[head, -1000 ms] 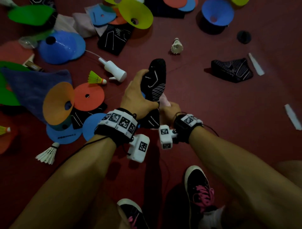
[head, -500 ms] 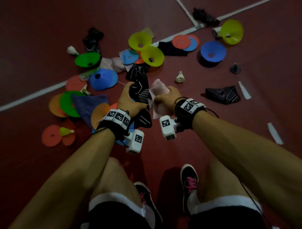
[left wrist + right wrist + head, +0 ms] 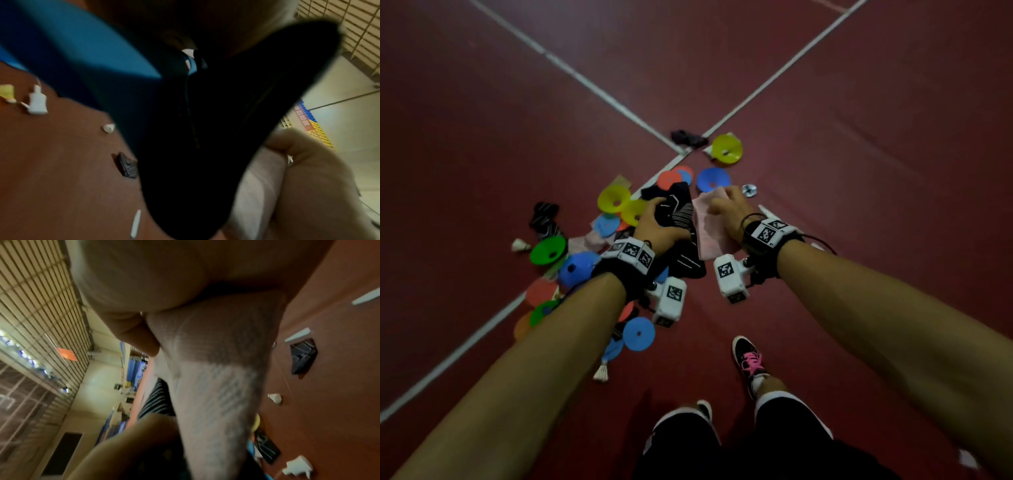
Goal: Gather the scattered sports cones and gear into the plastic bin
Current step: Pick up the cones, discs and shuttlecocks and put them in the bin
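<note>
- Cones and gear lie heaped on the red floor (image 3: 859,171), most of them just on the near side of the crossing of white court lines (image 3: 681,150): a green cone (image 3: 548,251), a yellow cone (image 3: 727,148), blue discs, shuttlecocks and dark socks.
- Left hand (image 3: 657,226) is curled round a black sock (image 3: 676,214); the left wrist view shows a blue cone (image 3: 82,65) bunched in with it.
- Right hand (image 3: 726,209) pinches a pink cloth (image 3: 709,233), its fingers closed over the top edge.
- Step in hand, by the look of it: the carry, both hands loaded and lifted above the heap.
- No plastic bin shows in any view, so the next move likely calls for turning to find it, then dropping both loads in.
- Floor beyond the crossing lines is bare, with open room to step; the pile crowds the person's left foot side.
</note>
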A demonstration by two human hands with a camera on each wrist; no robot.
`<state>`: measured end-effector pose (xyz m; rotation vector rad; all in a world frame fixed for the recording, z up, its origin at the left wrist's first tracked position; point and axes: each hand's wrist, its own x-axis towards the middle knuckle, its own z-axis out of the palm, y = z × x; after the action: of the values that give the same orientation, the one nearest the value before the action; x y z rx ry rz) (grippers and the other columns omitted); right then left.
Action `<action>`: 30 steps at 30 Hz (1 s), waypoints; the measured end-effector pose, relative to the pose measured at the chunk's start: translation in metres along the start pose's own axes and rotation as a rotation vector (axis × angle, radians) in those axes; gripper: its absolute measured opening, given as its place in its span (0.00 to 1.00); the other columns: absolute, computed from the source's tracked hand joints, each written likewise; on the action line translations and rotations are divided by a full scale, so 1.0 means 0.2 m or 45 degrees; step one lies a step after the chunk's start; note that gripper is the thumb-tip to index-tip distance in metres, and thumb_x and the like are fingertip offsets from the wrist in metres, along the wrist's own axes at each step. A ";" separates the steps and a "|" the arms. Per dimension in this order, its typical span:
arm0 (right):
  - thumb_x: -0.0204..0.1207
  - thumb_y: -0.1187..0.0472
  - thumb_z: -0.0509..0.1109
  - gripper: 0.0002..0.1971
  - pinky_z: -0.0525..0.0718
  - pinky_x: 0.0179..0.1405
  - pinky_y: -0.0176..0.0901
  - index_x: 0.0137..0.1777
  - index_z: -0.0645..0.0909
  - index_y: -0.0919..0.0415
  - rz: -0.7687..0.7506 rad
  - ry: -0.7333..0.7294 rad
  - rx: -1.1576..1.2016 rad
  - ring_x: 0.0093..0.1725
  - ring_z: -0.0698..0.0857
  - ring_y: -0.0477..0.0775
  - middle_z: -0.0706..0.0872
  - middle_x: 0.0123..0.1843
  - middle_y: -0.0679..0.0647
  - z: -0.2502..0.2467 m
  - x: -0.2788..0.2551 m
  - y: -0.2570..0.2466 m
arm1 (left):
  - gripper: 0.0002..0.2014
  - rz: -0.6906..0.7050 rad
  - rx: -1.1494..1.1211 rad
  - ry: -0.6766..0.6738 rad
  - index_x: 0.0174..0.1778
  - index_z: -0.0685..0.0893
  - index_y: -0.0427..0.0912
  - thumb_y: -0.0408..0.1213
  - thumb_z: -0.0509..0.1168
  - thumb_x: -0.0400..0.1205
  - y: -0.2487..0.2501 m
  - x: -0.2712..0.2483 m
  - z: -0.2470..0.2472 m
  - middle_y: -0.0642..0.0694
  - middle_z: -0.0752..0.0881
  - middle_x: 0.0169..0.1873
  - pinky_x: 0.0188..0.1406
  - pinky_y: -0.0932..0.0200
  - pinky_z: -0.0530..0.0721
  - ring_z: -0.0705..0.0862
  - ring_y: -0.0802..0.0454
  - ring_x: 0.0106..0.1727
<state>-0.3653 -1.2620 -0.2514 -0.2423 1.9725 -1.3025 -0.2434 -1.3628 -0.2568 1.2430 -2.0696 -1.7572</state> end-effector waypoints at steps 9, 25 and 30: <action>0.55 0.57 0.67 0.34 0.78 0.40 0.50 0.65 0.64 0.57 0.119 0.582 0.388 0.42 0.78 0.59 0.75 0.49 0.61 -0.70 -0.78 0.20 | 0.33 0.300 0.268 -0.589 0.66 0.73 0.38 0.21 0.76 0.67 0.44 -0.46 0.62 0.44 0.82 0.49 0.29 0.70 0.76 0.81 0.50 0.45; 0.69 0.60 0.72 0.28 0.86 0.43 0.52 0.71 0.72 0.54 0.386 1.413 0.602 0.48 0.85 0.62 0.82 0.59 0.62 -2.05 -2.72 1.38 | 0.37 0.752 0.688 -1.540 0.72 0.69 0.38 0.22 0.76 0.68 0.51 -2.30 2.45 0.41 0.80 0.55 0.27 0.66 0.74 0.80 0.55 0.39; 0.72 0.66 0.66 0.26 0.79 0.53 0.52 0.72 0.74 0.66 0.423 1.657 0.747 0.57 0.81 0.63 0.81 0.62 0.65 -2.35 -3.38 1.74 | 0.37 0.858 0.766 -1.799 0.75 0.68 0.40 0.22 0.75 0.71 0.37 -3.06 2.95 0.43 0.78 0.54 0.27 0.67 0.74 0.78 0.56 0.38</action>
<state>-0.1240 -0.4092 -0.1294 1.4832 2.2238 -1.9299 -0.2359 -0.5186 -0.1361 -1.1000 -3.1575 -1.7746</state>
